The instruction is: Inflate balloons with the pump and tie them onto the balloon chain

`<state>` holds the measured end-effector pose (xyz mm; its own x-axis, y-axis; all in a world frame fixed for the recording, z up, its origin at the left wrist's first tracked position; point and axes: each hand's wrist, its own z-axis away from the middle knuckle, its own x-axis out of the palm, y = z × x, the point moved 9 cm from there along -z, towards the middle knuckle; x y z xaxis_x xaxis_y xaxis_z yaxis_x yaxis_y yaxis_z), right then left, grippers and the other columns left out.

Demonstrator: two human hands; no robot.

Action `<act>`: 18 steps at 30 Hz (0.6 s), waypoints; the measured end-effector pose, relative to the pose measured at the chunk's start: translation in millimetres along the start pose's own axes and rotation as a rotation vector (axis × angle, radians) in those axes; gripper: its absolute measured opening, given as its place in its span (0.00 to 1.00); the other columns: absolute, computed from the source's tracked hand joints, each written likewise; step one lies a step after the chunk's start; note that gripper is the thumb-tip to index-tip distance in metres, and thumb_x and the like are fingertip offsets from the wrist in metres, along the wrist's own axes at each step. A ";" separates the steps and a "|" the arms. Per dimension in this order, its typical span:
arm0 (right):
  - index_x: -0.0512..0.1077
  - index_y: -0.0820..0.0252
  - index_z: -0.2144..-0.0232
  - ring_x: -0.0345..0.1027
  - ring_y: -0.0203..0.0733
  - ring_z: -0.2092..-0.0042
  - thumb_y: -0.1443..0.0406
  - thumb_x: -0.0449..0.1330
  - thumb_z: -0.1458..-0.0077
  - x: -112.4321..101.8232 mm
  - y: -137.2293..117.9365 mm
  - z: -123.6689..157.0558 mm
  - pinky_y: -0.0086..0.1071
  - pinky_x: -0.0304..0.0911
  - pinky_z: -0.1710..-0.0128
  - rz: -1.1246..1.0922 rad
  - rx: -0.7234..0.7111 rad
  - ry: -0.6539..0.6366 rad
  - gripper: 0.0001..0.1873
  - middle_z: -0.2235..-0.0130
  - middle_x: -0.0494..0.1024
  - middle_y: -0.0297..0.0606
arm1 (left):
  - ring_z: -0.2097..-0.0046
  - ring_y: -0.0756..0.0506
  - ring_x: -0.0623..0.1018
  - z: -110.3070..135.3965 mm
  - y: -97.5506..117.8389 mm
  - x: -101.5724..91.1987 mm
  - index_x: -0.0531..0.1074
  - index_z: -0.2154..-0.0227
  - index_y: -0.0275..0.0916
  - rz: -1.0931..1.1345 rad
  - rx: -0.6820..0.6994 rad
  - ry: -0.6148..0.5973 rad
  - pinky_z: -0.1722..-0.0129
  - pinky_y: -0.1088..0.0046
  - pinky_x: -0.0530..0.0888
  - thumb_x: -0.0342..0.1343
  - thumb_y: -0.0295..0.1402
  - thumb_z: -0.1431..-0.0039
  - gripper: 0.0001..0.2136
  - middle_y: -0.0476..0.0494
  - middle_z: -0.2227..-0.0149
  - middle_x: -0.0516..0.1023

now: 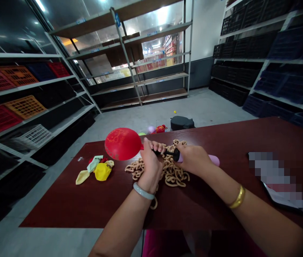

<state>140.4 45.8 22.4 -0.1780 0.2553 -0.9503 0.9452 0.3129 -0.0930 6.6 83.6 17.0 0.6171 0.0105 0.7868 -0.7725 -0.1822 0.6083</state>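
Note:
A partly inflated red balloon (123, 144) with faint printing points to the left, its neck at my left hand (151, 162). The fingers of that hand are closed round the balloon's neck and the black nozzle end of a hand pump. My right hand (194, 160) wraps round the pump's body; its lilac end (214, 160) sticks out on the right. A heap of tan curled loops (176, 176) lies on the table under both hands. To the left lie limp balloons: a yellow one (102, 172), a pale yellow one (83, 177) and a mint one (94, 164).
The dark red-brown table (68, 208) spans the front. A flat, blurred-out object (277, 182) lies at its right. Beyond the far edge are a dark rounded case (182, 122) and balloons. Shelves with crates (24, 107) stand left and right; a metal rack (140, 85) stands behind.

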 end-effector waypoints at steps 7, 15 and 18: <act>0.64 0.58 0.53 0.73 0.47 0.62 0.50 0.57 0.50 -5.3 -13.0 0.6 0.33 0.59 0.68 -0.041 0.014 0.004 0.26 0.59 0.78 0.43 | 0.82 0.54 0.60 18.0 -15.0 16.2 0.53 0.82 0.39 -0.029 -0.029 -0.029 0.81 0.75 0.60 0.53 0.41 0.41 0.20 0.55 0.84 0.54; 0.65 0.55 0.51 0.73 0.46 0.60 0.49 0.54 0.48 -4.6 11.3 -0.3 0.33 0.58 0.68 -0.036 -0.034 0.039 0.26 0.57 0.78 0.39 | 0.83 0.54 0.57 -21.8 54.3 -3.3 0.51 0.80 0.39 -0.023 0.093 -0.042 0.80 0.75 0.55 0.52 0.36 0.40 0.18 0.56 0.84 0.52; 0.65 0.55 0.50 0.73 0.46 0.60 0.49 0.54 0.47 -6.1 17.9 -1.0 0.33 0.58 0.68 -0.021 -0.048 0.026 0.26 0.57 0.78 0.39 | 0.82 0.54 0.57 -31.8 77.7 -16.4 0.51 0.79 0.39 -0.007 0.141 -0.023 0.80 0.75 0.54 0.51 0.34 0.39 0.17 0.56 0.84 0.51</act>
<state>158.1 50.8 26.8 -0.2057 0.2718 -0.9401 0.9271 0.3617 -0.0983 -68.3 100.5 54.7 0.6271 -0.0104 0.7789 -0.7404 -0.3187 0.5918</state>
